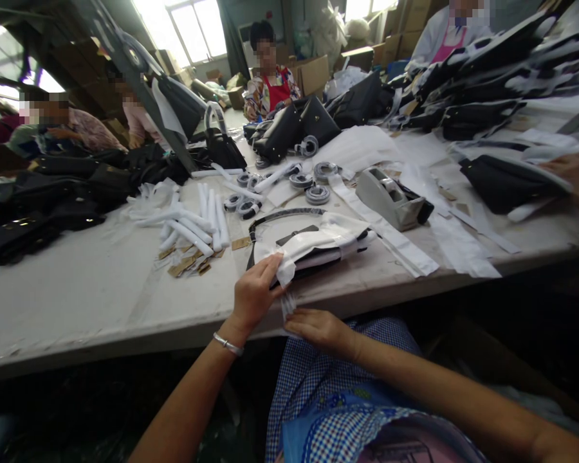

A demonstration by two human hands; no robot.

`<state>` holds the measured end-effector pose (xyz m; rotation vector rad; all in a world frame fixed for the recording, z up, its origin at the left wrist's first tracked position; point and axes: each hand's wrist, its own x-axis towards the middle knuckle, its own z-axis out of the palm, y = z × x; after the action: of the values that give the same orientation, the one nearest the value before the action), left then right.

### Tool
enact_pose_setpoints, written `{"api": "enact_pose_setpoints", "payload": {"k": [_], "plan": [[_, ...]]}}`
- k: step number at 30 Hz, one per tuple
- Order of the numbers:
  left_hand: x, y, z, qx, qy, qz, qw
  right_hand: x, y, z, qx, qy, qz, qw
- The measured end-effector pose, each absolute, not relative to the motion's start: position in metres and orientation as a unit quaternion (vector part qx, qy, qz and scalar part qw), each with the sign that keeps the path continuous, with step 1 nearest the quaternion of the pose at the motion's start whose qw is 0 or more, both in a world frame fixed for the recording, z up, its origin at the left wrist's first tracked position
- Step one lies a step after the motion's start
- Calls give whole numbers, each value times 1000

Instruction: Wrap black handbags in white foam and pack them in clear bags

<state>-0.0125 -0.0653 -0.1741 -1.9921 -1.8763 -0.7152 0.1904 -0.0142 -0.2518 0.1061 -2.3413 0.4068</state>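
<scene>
Printed marks on the pink cloth (405, 450) at the bottom edge are too indistinct to read. Above it lies a blue-and-white checked garment (313, 366). The right hand (323, 331), its fingers drawn together, pinches a clear plastic strip (288, 305) at the table's front edge. The left hand (257, 289), wearing a silver-coloured bangle (228, 344), has its fingers bent and grips the white wrapping (313, 244) at the near-left end of a black handbag (328, 253). The handbag lies on its side near the front edge of the pale table (91, 276), partly covered by the thin, creased wrapping; its handle arches away.

Left of the handbag, brown tags (188, 262) lie under and beside smooth white tubes (193, 235); any print is too small to read. To the right stands a grey tape dispenser (388, 199) among flat white strips (410, 254). Beyond the handbag sit round coils (317, 195) in plastic. Farther off are smooth black bags (318, 119) and a person in a red apron (276, 93).
</scene>
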Motion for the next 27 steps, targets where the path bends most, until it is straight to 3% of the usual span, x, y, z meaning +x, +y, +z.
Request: {"api": "enact_pose_setpoints", "payload": {"k": [6,11,19,27], "plan": [[-13,-79,-211,-730,-617,-243,167,201,-19,-259,61,-906,216,358],[-12,-81,-226,-720,-620,-259,174,218,-2,-234,119,-923,198,307],[-11,-79,-227,-712,-621,-272,181,179,44,-189,14,-930,1,366],[-9,-79,-224,-698,-635,-286,170,173,30,-193,9,-921,32,389]]}}
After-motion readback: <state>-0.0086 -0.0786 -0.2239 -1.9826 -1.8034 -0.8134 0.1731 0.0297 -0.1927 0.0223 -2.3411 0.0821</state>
